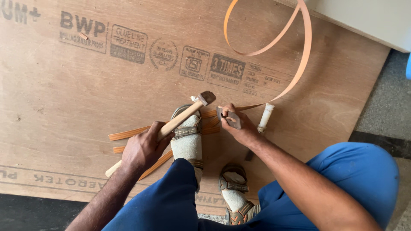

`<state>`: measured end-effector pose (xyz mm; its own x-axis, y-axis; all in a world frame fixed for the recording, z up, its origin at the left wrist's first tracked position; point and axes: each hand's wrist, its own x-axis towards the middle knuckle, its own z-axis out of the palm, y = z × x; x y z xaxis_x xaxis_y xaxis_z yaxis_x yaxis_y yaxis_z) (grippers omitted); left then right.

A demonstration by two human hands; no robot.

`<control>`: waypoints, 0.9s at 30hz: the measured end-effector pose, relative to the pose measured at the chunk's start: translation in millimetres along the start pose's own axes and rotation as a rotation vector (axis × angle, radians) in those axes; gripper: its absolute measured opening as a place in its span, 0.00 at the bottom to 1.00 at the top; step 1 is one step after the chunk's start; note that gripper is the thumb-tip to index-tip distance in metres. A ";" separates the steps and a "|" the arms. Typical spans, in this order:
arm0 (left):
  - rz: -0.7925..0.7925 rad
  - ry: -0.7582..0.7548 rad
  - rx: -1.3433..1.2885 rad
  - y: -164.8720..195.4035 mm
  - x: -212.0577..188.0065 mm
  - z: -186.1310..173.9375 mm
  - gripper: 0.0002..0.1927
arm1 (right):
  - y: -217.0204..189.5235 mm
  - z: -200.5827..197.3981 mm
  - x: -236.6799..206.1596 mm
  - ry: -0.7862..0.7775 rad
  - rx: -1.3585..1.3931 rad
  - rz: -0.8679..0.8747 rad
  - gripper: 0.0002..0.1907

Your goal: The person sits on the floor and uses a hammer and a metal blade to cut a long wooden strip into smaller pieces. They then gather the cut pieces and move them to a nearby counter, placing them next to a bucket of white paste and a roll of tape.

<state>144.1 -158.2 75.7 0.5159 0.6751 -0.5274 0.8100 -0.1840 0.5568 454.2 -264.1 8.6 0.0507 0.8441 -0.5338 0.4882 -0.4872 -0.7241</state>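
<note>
My left hand [143, 147] grips the wooden handle of a hammer [182, 117], its dark head raised just above my sandalled foot. My right hand [235, 124] holds a flat dark metal blade [229, 117] pressed against the end of a long orange edge-banding strip [299, 55], which curls up and away over the plywood. My foot in a grey sock and sandal [187, 137] stands on several cut strip pieces [128, 133] lying on the sheet.
A large plywood sheet [85, 85] with printed stamps lies on the floor. A white-handled tool [265, 117] lies beside my right hand. My other foot [234, 194] rests near the sheet's front edge. A white board [364, 17] lies at top right.
</note>
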 end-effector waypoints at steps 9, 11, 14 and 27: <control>0.388 0.145 0.043 26.0 -6.8 -19.9 0.22 | 17.5 7.9 12.1 0.143 0.065 -0.442 0.10; 0.407 0.170 0.045 30.0 -5.8 -23.0 0.21 | 25.7 9.1 13.7 0.238 -0.239 -0.441 0.13; 0.409 0.111 0.121 31.7 -4.2 -24.9 0.23 | 35.0 6.3 20.4 0.187 -0.181 -0.579 0.12; 0.197 0.073 0.048 22.1 -10.2 -17.4 0.22 | 16.6 -3.6 3.3 -0.051 -0.058 -0.022 0.18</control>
<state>151.9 -156.8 104.6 0.6456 0.6720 -0.3628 0.7087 -0.3503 0.6124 465.7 -268.6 -3.7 -0.0042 0.8415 -0.5403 0.5387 -0.4533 -0.7102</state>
